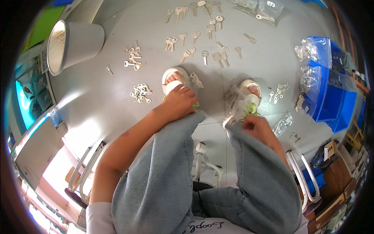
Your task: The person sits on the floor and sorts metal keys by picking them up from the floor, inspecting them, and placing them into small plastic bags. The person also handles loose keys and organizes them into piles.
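My left hand is over the left knee of my blue jeans, above a white sandal. Its fingers are bent and close together; anything under them is hidden. My right hand, slightly blurred, is curled beside the right knee, and whatever it may hold does not show. A clear plastic bag lies by the right sandal, just beyond that hand. Many metal keys are spread on the grey floor ahead. More sit in a heap left of my left foot and a cluster to the right.
A white bucket lies at the far left. Blue bins with clear bags of keys stand on the right. Another clear bag is at the far edge. White metal chair frames flank me, and a white stool leg stands between my knees.
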Demonstrator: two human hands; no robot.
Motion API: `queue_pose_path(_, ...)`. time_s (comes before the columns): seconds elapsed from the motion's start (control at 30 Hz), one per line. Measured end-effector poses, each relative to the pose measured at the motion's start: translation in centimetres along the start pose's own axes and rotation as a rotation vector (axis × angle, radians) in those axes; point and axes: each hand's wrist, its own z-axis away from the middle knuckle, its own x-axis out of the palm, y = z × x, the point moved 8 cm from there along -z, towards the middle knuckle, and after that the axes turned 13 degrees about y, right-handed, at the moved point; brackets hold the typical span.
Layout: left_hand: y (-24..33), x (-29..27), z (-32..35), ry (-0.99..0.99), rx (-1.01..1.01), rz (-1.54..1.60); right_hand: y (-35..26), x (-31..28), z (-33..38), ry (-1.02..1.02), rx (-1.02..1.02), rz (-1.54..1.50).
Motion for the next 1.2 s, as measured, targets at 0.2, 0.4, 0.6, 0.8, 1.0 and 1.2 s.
queue_pose_path(0.2, -1.0, 1.2, -0.7, -0.001, 0.087, -0.16, -7.7, 4.0, 3.1, -0.644, -0.657, 0.115)
queue_pose_path(0.4, -0.7, 1.1, -1.2, 0.109, 0.138, -0.171, -8.9, 4.9, 3.0, -0.761, -0.397, 0.05)
queue_pose_path(0.6, -1.1, -3.6, -1.5, 0.252, -0.261, 0.439, -8.9, 1.3, -0.1, -0.27, -0.203, -0.189)
queue_pose_path(0.8, 1.1, -6.0, -2.1, 0.209, -0.554, 1.11, -10.9, -1.0, -1.0, -0.012, -0.12, -0.385)
queue_pose_path(1.0, 2.5, -7.8, -3.3, 0.373, -0.436, 1.019, -11.7, -2.2, -0.9, 0.148, -0.101, -0.561)
queue_pose_path(1.2, 3.9, -8.7, -3.5, 0.317, -0.401, 1.078, -13.3, -3.0, -0.3, 0.111, -0.161, -0.378)
